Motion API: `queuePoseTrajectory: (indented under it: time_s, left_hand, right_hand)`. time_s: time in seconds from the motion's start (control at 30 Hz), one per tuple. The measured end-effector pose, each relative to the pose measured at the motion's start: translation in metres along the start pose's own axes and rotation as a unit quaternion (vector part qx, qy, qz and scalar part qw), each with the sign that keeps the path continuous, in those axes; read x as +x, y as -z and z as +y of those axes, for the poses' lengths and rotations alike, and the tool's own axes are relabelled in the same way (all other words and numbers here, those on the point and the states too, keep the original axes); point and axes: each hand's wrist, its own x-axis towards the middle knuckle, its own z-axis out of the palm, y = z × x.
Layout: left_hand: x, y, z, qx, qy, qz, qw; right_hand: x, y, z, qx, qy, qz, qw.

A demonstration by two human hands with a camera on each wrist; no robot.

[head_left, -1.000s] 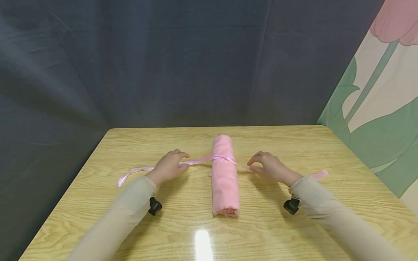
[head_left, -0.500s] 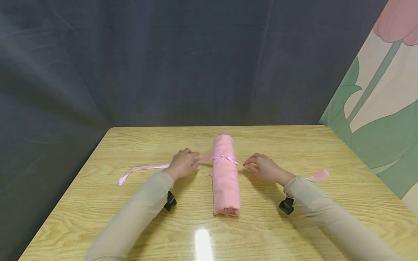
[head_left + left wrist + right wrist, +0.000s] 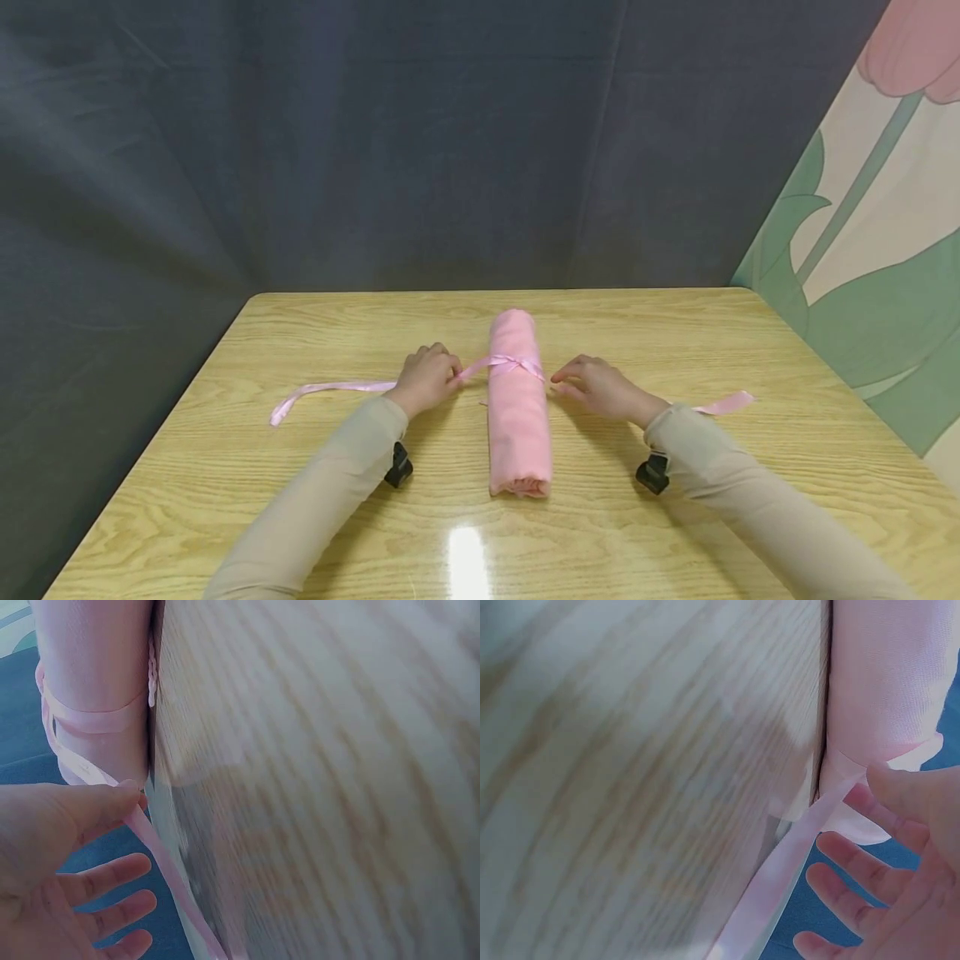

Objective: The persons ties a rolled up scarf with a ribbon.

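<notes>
A pink rolled cloth (image 3: 519, 433) lies lengthwise on the table, with a shiny pink ribbon (image 3: 330, 387) wrapped round its upper half and crossed on top. To the left of the roll, my left hand (image 3: 427, 382) pinches one ribbon tail (image 3: 169, 862) between thumb and forefinger, the other fingers loosely bent. Close by the roll's right side is my right hand (image 3: 606, 390). Its thumb and forefinger are at the other ribbon tail (image 3: 772, 889) where it leaves the roll, and the remaining fingers are spread. My right wrist hides part of that tail in the head view.
The wood-grain table (image 3: 360, 533) carries the roll and both trailing ribbon ends. A dark curtain (image 3: 420, 150) hangs behind it, and a wall with a painted tulip (image 3: 877, 183) stands at the right. Each wrist wears a small black camera (image 3: 652, 473).
My left hand has slid right along its ribbon tail toward the roll and now pinches it. My right hand has moved slightly left, closer to the roll. The roll has stayed put.
</notes>
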Motion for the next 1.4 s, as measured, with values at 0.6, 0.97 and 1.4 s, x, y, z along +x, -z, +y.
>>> queuePoseTrajectory:
  time_s: [0.6, 0.97, 1.4]
  left_hand:
    - [-0.007, 0.012, -0.008, -0.019, 0.006, 0.030, 0.9994]
    - [-0.020, 0.031, -0.008, -0.028, -0.011, 0.065, 0.9974]
    - [-0.025, 0.033, -0.009, 0.001, -0.023, 0.081, 0.9965]
  right_hand:
    - [-0.001, 0.007, -0.002, -0.039, -0.033, 0.074, 0.996]
    - [-0.003, 0.023, -0.005, -0.143, -0.017, 0.154, 0.978]
    - [-0.005, 0.022, -0.001, -0.193, -0.004, 0.169, 0.966]
